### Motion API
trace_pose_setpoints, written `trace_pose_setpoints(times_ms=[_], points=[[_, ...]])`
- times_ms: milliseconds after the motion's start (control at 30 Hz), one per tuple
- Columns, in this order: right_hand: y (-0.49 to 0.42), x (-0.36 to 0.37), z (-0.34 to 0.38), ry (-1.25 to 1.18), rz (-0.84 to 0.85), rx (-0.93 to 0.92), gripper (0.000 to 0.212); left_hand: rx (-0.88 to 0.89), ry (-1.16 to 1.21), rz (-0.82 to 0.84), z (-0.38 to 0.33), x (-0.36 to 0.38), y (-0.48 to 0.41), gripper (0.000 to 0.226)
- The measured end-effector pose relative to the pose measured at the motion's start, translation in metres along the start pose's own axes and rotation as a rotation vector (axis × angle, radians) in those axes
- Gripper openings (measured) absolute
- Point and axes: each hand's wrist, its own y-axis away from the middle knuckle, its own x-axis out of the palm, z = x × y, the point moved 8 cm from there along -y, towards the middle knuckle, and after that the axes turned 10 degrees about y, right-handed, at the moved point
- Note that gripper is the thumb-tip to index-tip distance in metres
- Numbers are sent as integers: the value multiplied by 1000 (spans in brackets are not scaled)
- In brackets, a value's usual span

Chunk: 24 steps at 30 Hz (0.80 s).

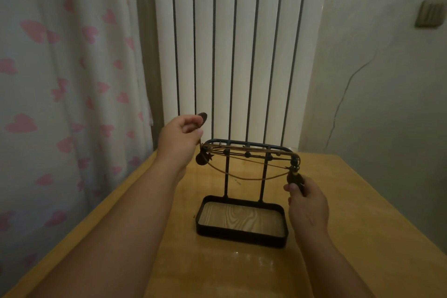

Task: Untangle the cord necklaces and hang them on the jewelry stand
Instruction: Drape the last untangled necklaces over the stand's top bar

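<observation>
Behind the yellow wooden table [362, 201] stands a tall white ribbed radiator [242, 43], with a curtain [60, 80] printed in pink hearts to its left and a cracked pale wall carrying a switch plate [429, 13] to its right. On the table, about midway across, sits the black metal jewelry stand [242, 233], two thin posts rising from a shallow tray with a wood-grain floor to a rounded rail on top. The cord necklaces [254, 179] are draped along that rail, tan strands running end to end with dark beads strung on them and one strand sagging in a loose curve between the posts. A round dark disc [202, 159] and a small star charm [210, 157] dangle off the rail's left end. The left hand [180, 135] is raised just beside that end, fingers curled in, thumb and forefinger pinching a dark oval pendant [202, 119] that sticks up above the knuckles; a bit of cord drops from the hand toward the rail. The right hand [308, 203] is lower, beside the stand's right end, its fingers folded and the thumb nipping a dark hanging pendant [294, 179] whose cord runs up to the rail's corner. Both forearms reach in across the tabletop.
</observation>
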Motion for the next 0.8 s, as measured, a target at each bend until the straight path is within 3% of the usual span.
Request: trace_pose_setpoints(times_ms=[267,367,467,800], points=[[1,0,1,2,0,-5,25,224,-213,250,-16,34,21,22],[2,1,1,-3,7,-2,25,216,-235,326,-14,44,26,29],[2,1,1,-6,15,0,22,191,-216,323,-13,44,27,36],[3,2,1,-2,13,4,21,209,-310,322,-19,51,26,25]])
